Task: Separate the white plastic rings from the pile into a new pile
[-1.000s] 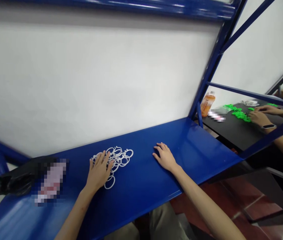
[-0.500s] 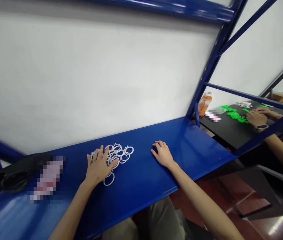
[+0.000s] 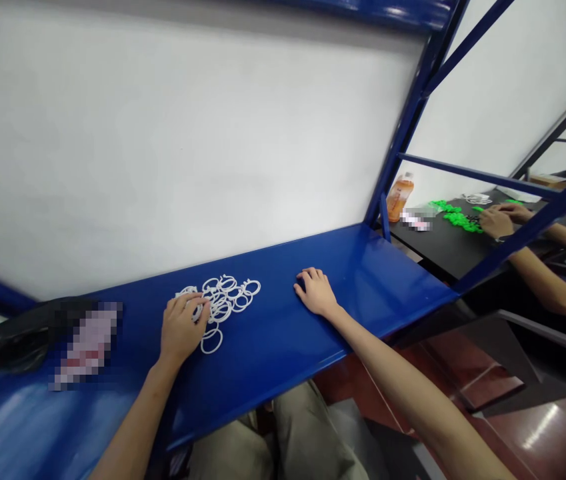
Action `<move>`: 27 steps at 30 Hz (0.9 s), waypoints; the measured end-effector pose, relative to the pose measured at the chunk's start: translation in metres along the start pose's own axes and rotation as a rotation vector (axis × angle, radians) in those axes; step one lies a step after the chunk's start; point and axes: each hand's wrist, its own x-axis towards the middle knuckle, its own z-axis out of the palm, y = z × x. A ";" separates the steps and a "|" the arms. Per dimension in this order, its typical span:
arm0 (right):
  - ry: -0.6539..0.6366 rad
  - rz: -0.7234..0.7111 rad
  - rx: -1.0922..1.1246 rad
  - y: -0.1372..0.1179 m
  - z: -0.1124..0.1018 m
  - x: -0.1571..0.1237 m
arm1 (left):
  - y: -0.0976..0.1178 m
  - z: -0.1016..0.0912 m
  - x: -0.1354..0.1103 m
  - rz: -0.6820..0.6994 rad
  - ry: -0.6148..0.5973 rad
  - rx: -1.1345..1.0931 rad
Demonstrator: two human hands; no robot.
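Observation:
A loose pile of thin white plastic rings (image 3: 222, 308), several with small open clasp ends, lies on the blue table (image 3: 273, 360). Over the left side of the pile, my left hand (image 3: 181, 328) is closed, thumb and index fingertip drawn near each other around a white ring (image 3: 197, 311). Its fingers cover part of the pile, so how many rings it holds is hidden. My right hand (image 3: 318, 293) rests palm down on the tabletop, right of the rings and apart from them. Its fingers are slightly bent and it holds nothing.
A black plastic bag (image 3: 17, 337) and a blurred-out flat item (image 3: 87, 343) lie at the left. Blue frame posts (image 3: 405, 120) rise at the right. Beyond them, a co-worker's hands (image 3: 497, 220) handle green pieces (image 3: 463, 222) on a black table, near an orange bottle (image 3: 400, 198).
My left hand has gone from spread flat over the rings to curled at the pile's left side. The right hand stays on the table. The view has shifted slightly.

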 end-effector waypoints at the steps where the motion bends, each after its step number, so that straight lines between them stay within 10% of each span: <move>1: 0.000 0.000 -0.003 0.000 0.000 0.000 | 0.001 -0.001 0.000 0.020 -0.001 0.001; 14: -0.048 -0.096 -0.126 -0.006 -0.002 -0.001 | 0.001 -0.002 0.001 0.041 -0.140 -0.087; 20: -0.139 -0.395 -0.167 -0.032 0.002 0.015 | 0.019 -0.009 0.006 0.046 -0.147 -0.052; 27: -0.141 -0.374 -0.067 -0.068 0.019 0.045 | 0.040 -0.012 0.006 0.106 -0.212 -0.056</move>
